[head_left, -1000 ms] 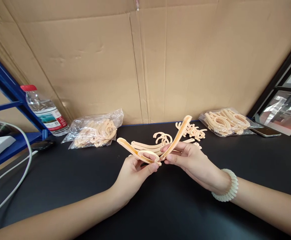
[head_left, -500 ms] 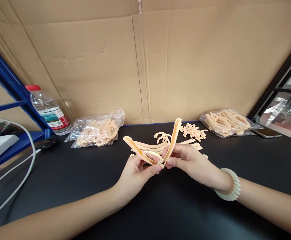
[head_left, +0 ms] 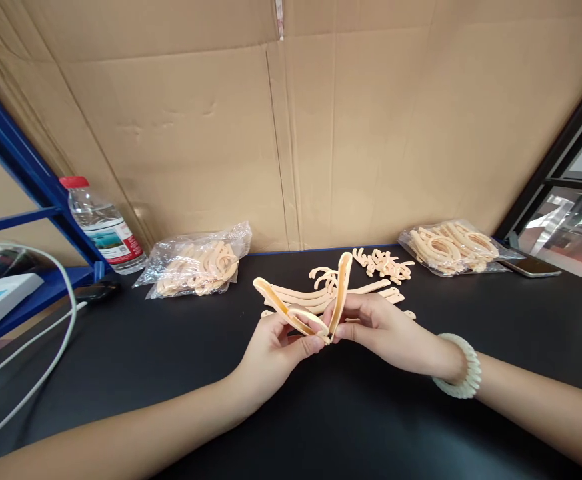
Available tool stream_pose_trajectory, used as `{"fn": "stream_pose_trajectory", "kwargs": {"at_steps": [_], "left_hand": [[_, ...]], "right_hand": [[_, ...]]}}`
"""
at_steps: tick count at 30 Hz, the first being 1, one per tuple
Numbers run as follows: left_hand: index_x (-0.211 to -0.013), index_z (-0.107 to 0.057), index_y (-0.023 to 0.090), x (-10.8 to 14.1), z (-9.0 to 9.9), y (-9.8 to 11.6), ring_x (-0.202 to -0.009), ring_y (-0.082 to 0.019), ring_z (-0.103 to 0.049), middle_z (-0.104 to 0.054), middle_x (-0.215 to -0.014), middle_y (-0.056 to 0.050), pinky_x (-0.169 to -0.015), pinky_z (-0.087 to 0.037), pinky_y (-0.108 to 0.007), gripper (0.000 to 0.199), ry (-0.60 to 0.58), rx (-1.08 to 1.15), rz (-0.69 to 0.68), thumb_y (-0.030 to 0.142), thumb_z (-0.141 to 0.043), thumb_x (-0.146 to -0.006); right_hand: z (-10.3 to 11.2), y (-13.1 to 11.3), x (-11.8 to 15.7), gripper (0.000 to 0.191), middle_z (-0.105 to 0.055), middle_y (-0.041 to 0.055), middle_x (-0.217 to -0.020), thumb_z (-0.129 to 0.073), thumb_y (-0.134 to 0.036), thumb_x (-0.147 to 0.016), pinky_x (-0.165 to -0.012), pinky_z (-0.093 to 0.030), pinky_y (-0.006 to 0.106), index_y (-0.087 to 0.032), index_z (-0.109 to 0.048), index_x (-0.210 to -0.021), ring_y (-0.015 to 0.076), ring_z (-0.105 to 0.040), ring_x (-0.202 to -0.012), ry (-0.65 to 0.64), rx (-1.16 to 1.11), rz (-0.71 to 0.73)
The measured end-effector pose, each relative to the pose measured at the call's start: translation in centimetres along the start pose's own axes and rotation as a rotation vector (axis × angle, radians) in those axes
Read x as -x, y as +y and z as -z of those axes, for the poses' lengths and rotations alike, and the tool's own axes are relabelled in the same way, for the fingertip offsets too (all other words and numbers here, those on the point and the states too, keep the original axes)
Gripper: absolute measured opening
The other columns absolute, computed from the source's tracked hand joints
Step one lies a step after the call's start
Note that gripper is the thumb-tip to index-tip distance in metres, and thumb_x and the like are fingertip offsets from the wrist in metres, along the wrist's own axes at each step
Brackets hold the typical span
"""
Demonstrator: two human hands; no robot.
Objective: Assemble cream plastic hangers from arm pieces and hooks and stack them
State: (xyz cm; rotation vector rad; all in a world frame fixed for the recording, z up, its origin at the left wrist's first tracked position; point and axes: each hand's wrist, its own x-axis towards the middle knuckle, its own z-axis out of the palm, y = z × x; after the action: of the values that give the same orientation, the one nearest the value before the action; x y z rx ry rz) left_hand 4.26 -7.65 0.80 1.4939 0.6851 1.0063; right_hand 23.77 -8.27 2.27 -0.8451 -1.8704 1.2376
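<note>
While hands (head_left: 277, 348) hold strips (head_left: 341, 287), bags (head_left: 199, 268) flank loose pieces (head_left: 395, 270).

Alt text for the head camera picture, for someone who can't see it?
A left hand holds one curved beige piece and a right hand another, forming a V above a black table. Loose beige parts lie beyond, between two clear bags.

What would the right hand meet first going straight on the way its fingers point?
Likely the curved beige piece held in the left hand, close ahead of the right hand; depth makes the exact gap unclear.
</note>
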Motion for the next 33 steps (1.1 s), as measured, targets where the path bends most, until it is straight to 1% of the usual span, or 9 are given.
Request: {"fn": "stream_pose_trajectory", "kwargs": {"at_steps": [4, 7, 10, 14, 17, 23, 27, 30, 33], "left_hand": [[-0.069, -0.070, 0.017, 0.1, 0.0, -0.2, -0.066, -0.013, -0.060, -0.066, -0.071, 0.001, -0.064, -0.050, -0.023, 0.007, 0.050, -0.004, 0.008, 0.013, -0.076, -0.070], [-0.067, -0.069, 0.016, 0.1, 0.0, -0.3, -0.068, -0.013, -0.061, -0.066, -0.074, 0.000, -0.062, -0.051, -0.022, 0.008, 0.071, 0.012, 0.001, 0.013, -0.076, -0.070], [-0.067, -0.069, 0.016, 0.1, -0.1, -0.2, -0.066, -0.013, -0.062, -0.067, -0.074, 0.000, -0.061, -0.051, -0.022, 0.008, 0.073, 0.024, -0.009, 0.012, -0.074, -0.071], [-0.068, -0.069, 0.016, 0.1, -0.2, 0.0, -0.064, -0.012, -0.061, -0.067, -0.072, 0.001, -0.058, -0.050, -0.021, 0.008, 0.090, 0.049, -0.010, 0.011, -0.075, -0.070], [-0.068, -0.067, 0.016, 0.2, -0.3, 0.0, -0.062, -0.013, -0.062, -0.067, -0.069, 0.001, -0.059, -0.050, -0.022, 0.009, 0.099, 0.073, -0.006, 0.013, -0.075, -0.070], [-0.067, -0.064, 0.016, 0.2, -0.1, -0.2, -0.066, -0.014, -0.061, -0.066, -0.071, 0.000, -0.063, -0.050, -0.025, 0.013, 0.148, 0.002, 0.017, 0.018, -0.076, -0.070], [-0.069, -0.065, 0.015, 0.2, -0.3, 0.0, -0.067, -0.013, -0.060, -0.065, -0.072, 0.000, -0.065, -0.050, -0.025, 0.014, 0.172, 0.008, 0.035, 0.022, -0.077, -0.071], [-0.073, -0.065, 0.015, 0.2, -0.4, 0.3, -0.067, -0.013, -0.059, -0.066, -0.077, -0.002, -0.063, -0.050, -0.025, 0.016, 0.175, 0.006, 0.050, 0.025, -0.077, -0.072], [-0.076, -0.064, 0.015, 0.1, -0.4, 0.8, -0.070, -0.013, -0.059, -0.066, -0.085, -0.003, -0.061, -0.051, -0.024, 0.019, 0.161, -0.008, 0.048, 0.027, -0.078, -0.072]], "right_hand": [[-0.7, 0.1, 0.2, 0.012, -0.064, 0.0010, -0.083, -0.056, -0.008, -0.081, -0.073, -0.052, 0.029, -0.019, -0.061, -0.078, 0.0163, -0.060, -0.080, 0.060, -0.042, 0.030], [-1.1, 0.2, 0.4, 0.014, -0.064, 0.0007, -0.079, -0.057, -0.006, -0.079, -0.075, -0.053, 0.031, -0.019, -0.059, -0.074, 0.0168, -0.061, -0.079, 0.110, -0.024, 0.051], [-1.3, 0.3, 0.6, 0.014, -0.064, 0.0005, -0.077, -0.058, -0.005, -0.078, -0.075, -0.055, 0.033, -0.019, -0.059, -0.075, 0.0169, -0.062, -0.076, 0.122, -0.064, 0.052], [-1.7, 0.7, 0.6, 0.009, -0.067, 0.0017, -0.082, -0.063, -0.008, -0.079, -0.076, -0.057, 0.032, -0.017, -0.063, -0.079, 0.0171, -0.066, -0.079, 0.142, -0.097, 0.048], [-2.1, 1.1, 0.5, 0.006, -0.069, 0.0013, -0.081, -0.067, -0.013, -0.079, -0.079, -0.058, 0.032, -0.018, -0.063, -0.079, 0.0165, -0.068, -0.078, 0.173, -0.149, 0.029], [-2.6, 1.5, 0.4, 0.009, -0.071, 0.0018, -0.080, -0.074, -0.018, -0.077, -0.073, -0.059, 0.028, -0.017, -0.067, -0.082, 0.0151, -0.069, -0.074, 0.256, -0.194, 0.028], [-3.0, 1.3, 0.4, 0.013, -0.071, 0.0016, -0.078, -0.076, -0.022, -0.076, -0.072, -0.059, 0.027, -0.017, -0.065, -0.080, 0.0144, -0.069, -0.071, 0.301, -0.238, 0.028], [-2.6, 1.0, 0.4, 0.014, -0.068, 0.0011, -0.080, -0.074, -0.024, -0.078, -0.071, -0.059, 0.028, -0.017, -0.062, -0.081, 0.0145, -0.068, -0.074, 0.279, -0.250, 0.033], [-0.6, 0.3, 0.2, 0.019, -0.065, 0.0013, -0.087, -0.076, -0.025, -0.077, -0.066, -0.059, 0.026, -0.018, -0.062, -0.087, 0.0151, -0.066, -0.079, 0.177, -0.250, 0.009]]}}
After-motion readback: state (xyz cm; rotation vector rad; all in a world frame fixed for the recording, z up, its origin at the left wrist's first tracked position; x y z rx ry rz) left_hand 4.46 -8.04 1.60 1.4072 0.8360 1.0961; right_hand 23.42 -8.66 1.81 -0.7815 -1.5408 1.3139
